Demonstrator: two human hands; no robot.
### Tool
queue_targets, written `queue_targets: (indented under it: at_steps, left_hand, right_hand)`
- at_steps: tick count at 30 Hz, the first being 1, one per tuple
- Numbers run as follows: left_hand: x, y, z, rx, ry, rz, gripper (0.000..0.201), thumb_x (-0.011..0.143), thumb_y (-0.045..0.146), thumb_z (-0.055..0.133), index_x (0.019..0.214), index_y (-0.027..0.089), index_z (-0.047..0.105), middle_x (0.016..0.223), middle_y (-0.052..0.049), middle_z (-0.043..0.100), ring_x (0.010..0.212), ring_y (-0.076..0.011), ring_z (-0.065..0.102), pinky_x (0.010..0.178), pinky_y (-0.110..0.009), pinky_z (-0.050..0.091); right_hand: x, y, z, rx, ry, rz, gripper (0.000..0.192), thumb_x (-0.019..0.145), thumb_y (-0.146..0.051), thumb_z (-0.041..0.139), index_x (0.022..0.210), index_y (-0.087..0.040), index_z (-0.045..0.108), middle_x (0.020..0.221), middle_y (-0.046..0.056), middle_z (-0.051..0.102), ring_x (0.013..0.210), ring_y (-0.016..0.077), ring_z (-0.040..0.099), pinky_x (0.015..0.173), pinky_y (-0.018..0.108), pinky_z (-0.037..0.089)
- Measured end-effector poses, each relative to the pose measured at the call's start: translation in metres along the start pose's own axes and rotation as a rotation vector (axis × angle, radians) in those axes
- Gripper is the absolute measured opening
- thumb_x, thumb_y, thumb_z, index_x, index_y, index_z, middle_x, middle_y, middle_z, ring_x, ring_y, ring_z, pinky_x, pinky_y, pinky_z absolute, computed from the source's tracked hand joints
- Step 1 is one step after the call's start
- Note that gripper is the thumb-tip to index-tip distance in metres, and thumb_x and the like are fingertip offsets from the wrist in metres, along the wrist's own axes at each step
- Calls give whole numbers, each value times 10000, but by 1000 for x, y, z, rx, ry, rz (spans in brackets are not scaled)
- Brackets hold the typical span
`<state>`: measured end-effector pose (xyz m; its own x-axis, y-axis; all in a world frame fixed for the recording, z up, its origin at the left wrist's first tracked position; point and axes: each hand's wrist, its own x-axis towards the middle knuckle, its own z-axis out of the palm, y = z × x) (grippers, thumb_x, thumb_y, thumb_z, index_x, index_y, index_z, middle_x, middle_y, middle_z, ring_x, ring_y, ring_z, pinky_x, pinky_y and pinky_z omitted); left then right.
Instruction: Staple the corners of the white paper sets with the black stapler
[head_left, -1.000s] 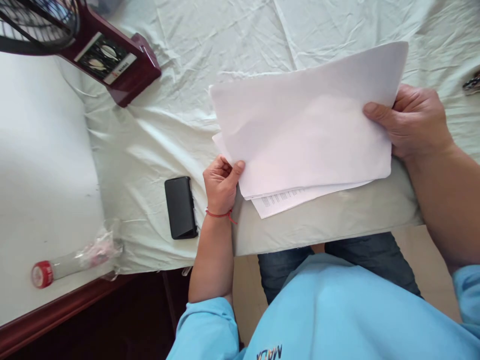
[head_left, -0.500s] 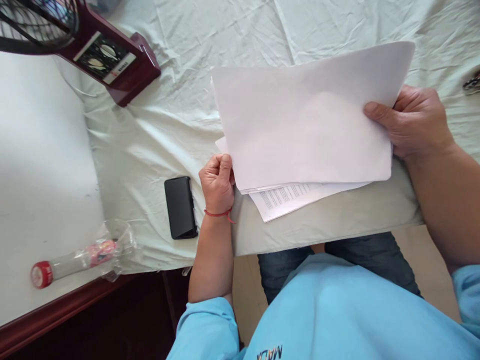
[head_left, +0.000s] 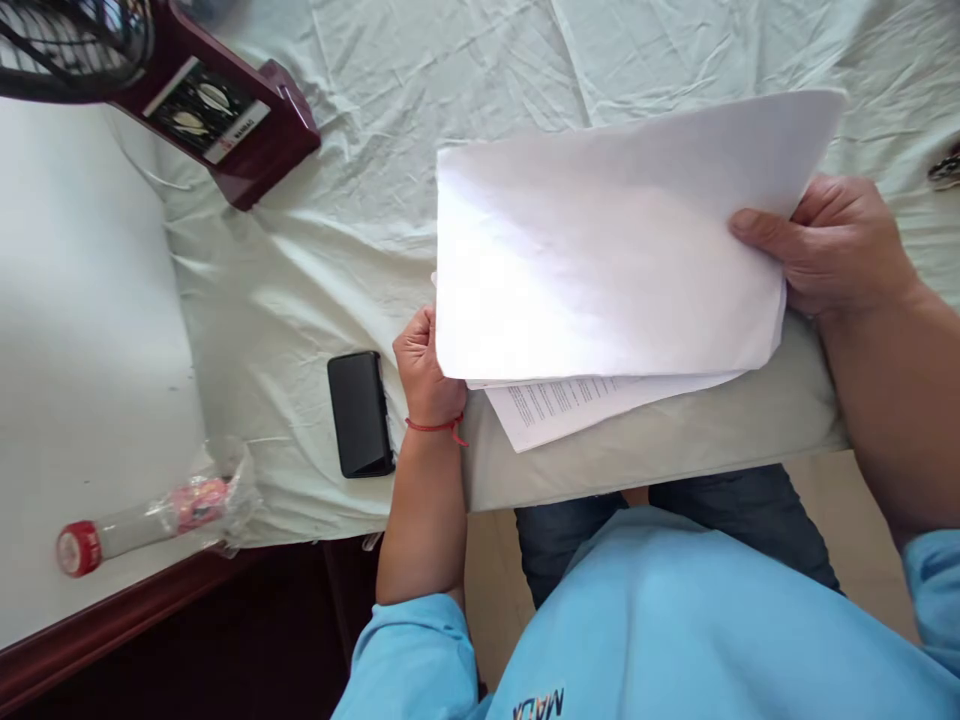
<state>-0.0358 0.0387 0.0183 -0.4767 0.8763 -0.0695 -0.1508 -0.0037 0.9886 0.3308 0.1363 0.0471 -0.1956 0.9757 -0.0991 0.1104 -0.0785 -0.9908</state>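
Head cam, and from where I'm standing: right hand [head_left: 840, 245] has the paper stack [head_left: 622, 250] pinched by its right side, thumb on top. Left hand [head_left: 429, 370] is curled at the other end, partly behind the top sheet, so can't tell its grip. Stack's near the cloth-covered worktop's [head_left: 652, 435] front edge, black smartphone [head_left: 360, 415] left of it.

phone [head_left: 360, 414] on cloth [head_left: 375, 120] left of papers [head_left: 622, 250], fan [head_left: 202, 118] behind phone

Cloth-covered table [head_left: 277, 310], black phone [head_left: 360, 414], maroon fan [head_left: 217, 110] on it
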Motion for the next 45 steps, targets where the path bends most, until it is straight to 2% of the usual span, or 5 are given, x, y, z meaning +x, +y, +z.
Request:
queue_targets:
  at_steps: [10, 20, 30, 39, 45]
  left_hand:
    - [0, 2, 2, 45, -27, 30, 501, 818, 558, 947, 693, 179, 644, 629, 57, 496, 558, -57, 402, 517, -206, 320]
    - [0, 11, 4, -80, -37, -45, 372, 793, 361, 913, 669, 186, 610, 557, 72, 473, 492, -49, 386, 473, -189, 312]
    - [2, 3, 0, -63, -2, 4, 551, 771, 485, 1008, 1136, 272, 654, 586, 130, 522, 469, -55, 475, 495, -190, 369]
    - [8, 2, -9, -85, -67, -20, 440, 788, 455, 998, 983, 273, 647, 596, 123, 536, 395, -22, 327, 386, -199, 225]
    - [5, -1, 1, -84, -24, 17, 396, 800, 552, 956, 944, 216, 804, 770, 16, 707, 619, -85, 604, 554, -208, 481]
  right_hand:
    - [1, 0, -1, 39, -86, -3, 439, 845, -426, 753, 1196, -174, 676, 1227, 43, 636, 1051, 145, 670, 960, 318, 564]
    - [-1, 0, -6, -11, -112, 21, 388, 815, -430, 780, 1050, -135, 690, 1133, 56, 655, 1051, 162, 660, 982, 357, 553]
    - [1, 6, -12, -53, -133, 34, 427, 801, -486, 782, 1030, -143, 674, 1137, 64, 653, 1046, 170, 656, 976, 349, 554]
    - [2, 8, -20, -145, -159, 73, 608, 754, -551, 797, 1230, -209, 633, 1133, 43, 654, 1034, 176, 660, 944, 331, 568]
    - [2, 9, -22, -157, -159, 102, 606, 760, -521, 801, 1252, -212, 630, 1104, 52, 663, 1006, 169, 665, 902, 283, 571]
